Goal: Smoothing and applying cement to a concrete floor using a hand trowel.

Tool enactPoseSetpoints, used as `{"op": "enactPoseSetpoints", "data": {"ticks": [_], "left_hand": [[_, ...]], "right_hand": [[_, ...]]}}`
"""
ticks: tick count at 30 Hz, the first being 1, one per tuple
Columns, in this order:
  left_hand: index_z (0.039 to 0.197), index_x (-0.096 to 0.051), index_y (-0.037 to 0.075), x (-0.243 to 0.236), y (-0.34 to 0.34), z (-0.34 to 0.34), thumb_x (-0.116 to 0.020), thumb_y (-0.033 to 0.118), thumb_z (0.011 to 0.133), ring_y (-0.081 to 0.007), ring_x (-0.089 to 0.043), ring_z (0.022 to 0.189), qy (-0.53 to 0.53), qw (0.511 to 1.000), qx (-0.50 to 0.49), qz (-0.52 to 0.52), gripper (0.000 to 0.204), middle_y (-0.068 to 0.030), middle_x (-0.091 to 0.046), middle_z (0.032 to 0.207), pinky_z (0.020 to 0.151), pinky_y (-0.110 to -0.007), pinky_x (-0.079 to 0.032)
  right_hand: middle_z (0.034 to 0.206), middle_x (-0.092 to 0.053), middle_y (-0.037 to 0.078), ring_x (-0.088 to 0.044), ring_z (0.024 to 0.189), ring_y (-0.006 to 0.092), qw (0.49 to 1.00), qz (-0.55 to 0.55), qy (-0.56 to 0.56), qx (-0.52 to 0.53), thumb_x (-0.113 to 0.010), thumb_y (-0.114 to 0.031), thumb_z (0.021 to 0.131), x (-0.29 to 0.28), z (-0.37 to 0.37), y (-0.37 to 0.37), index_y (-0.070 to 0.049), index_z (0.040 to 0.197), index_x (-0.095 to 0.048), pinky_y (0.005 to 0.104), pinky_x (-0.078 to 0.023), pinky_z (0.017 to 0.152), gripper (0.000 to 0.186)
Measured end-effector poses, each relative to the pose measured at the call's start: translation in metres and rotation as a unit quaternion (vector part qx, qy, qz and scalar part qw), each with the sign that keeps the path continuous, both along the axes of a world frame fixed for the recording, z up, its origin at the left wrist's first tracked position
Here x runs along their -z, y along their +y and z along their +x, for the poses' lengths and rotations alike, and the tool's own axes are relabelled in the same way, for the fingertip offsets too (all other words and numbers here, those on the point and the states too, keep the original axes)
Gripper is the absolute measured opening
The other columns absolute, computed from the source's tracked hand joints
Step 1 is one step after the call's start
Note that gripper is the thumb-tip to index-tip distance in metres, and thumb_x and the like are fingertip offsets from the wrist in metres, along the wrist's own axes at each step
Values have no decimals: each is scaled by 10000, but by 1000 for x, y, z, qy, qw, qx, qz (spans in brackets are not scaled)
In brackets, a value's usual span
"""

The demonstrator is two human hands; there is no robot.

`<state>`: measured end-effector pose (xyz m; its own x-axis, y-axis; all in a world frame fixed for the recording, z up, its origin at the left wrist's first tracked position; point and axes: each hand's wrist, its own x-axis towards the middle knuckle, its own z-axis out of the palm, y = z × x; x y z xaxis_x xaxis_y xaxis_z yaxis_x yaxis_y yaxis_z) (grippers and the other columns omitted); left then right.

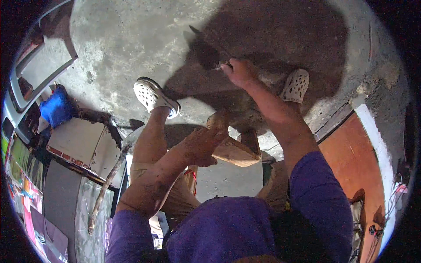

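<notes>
My right hand (240, 72) is raised above the floor between my feet, fingers closed on a small object at the fingertips, too dark and small to name. My left hand (204, 144) is lower, fingers bent against an upright wooden piece (218, 119) that they partly hide. Just right of it, a rough light wooden board (237, 153) lies between my knees, with a darker wooden part behind it. My white perforated clogs (149, 94) stand apart on the stained concrete floor (114, 48), and a large shadow covers the floor around my right hand.
At left are a grey metal frame (63, 61), a blue bundle (57, 109), a cracked pale slab (76, 140), a stick (103, 193) and coloured clutter (26, 188). At right is an orange-brown panel (351, 162) with a white edge and some cables beside it.
</notes>
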<state>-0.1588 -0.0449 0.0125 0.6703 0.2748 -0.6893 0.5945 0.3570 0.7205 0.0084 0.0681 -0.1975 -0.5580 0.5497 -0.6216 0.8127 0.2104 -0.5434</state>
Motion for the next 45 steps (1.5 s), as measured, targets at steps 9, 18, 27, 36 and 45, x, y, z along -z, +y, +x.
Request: {"op": "enactPoseSetpoints", "data": {"ticks": [9, 18, 27, 36, 45], "left_hand": [[1303, -291, 16, -28, 10, -42, -754, 177, 552, -367, -540, 1018, 24, 996, -9, 84, 897, -255, -528, 1098, 860, -441, -461], [1203, -458, 74, -49, -5, -86, -711, 97, 540, -335, -483, 1113, 17, 989, -120, 88, 710, -163, -516, 1152, 907, -440, -424], [1212, -477, 70, -52, -12, -138, -662, 110, 558, -314, -468, 1119, -70, 982, -82, 157, 681, -183, -465, 1211, 897, -410, -440], [1113, -541, 44, -61, -37, -230, -547, 192, 758, -289, -480, 1123, -74, 929, -250, 261, 385, -146, -522, 1150, 906, -408, -398], [1133, -505, 28, -54, -37, -274, -621, 203, 710, -330, -514, 1041, -91, 963, -177, 183, 473, -201, -483, 1156, 848, -416, -446]], "right_hand": [[822, -572, 234, -567, 795, 391, 998, -25, 42, 44, -506, -446, 857, 42, 51, 14, 7, 895, -569, 436, -435, 705, 459], [778, -588, 113, -533, 542, 243, 865, -71, -205, 452, -453, -508, 870, 9, 97, 73, -38, 1129, -539, 351, -412, 443, 544], [928, -558, 196, -545, 832, 363, 992, 5, 119, -48, -489, -163, 847, -1, -308, 24, -21, 1044, -556, 411, -444, 723, 252], [817, -632, 176, -613, 804, 333, 993, -87, 73, -35, -470, -354, 829, 5, -635, -20, -20, 834, -605, 390, -488, 703, 360], [530, -440, 34, -376, 361, 141, 944, -227, 106, 215, -528, -398, 866, 23, -607, 13, -55, 700, -474, 301, -353, 349, 385]]}}
